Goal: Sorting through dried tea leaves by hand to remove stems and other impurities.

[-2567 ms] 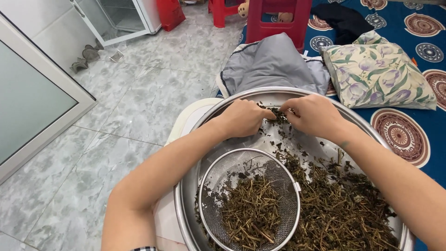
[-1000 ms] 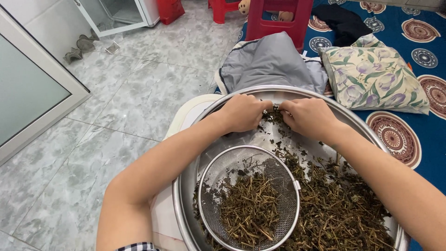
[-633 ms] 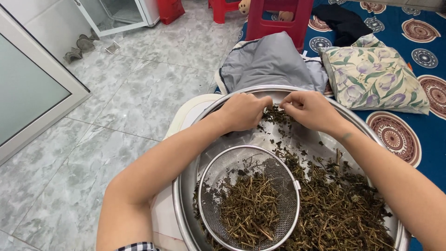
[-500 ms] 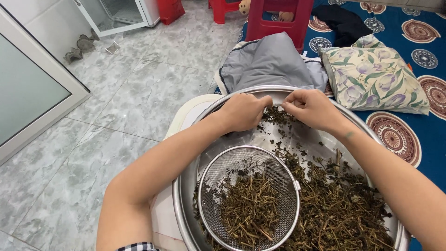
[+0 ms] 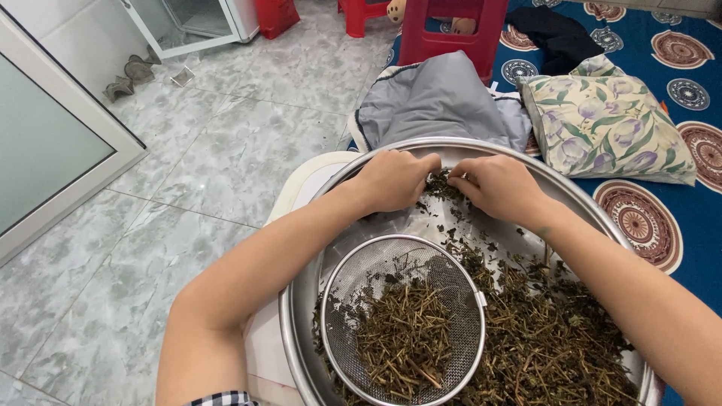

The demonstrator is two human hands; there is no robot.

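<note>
The left hand (image 5: 395, 179) and the right hand (image 5: 500, 186) meet at the far side of a large steel basin (image 5: 602, 214), knuckles up and fingers curled inward. Between them they pinch a small clump of dried herb sprigs (image 5: 444, 184), each hand closed on its own end of it, the fingertips almost touching one another. Both forearms reach in from the near edge, the left one crossing the basin's rim.

Below the hands, the basin floor shows bare metal scattered with dark leaf flakes. Nearer the camera, a round wire-mesh sieve (image 5: 402, 263) sits inside the basin, towards its left, holding a heap of brownish cut stems (image 5: 402, 346). To the right of the sieve, a thick layer of loose dried leaves and twigs (image 5: 549, 346) covers the basin's bottom.

The basin rests on a white round thing (image 5: 308, 177), only its edge showing on the left. Just beyond the basin lies a grey cushion (image 5: 436, 101), with a floral pillow (image 5: 605, 124) beside it on a blue patterned mat (image 5: 681, 240). A red plastic stool (image 5: 451, 30) stands farther back. Grey marble-look tiles (image 5: 195, 188) cover the floor on the left.
</note>
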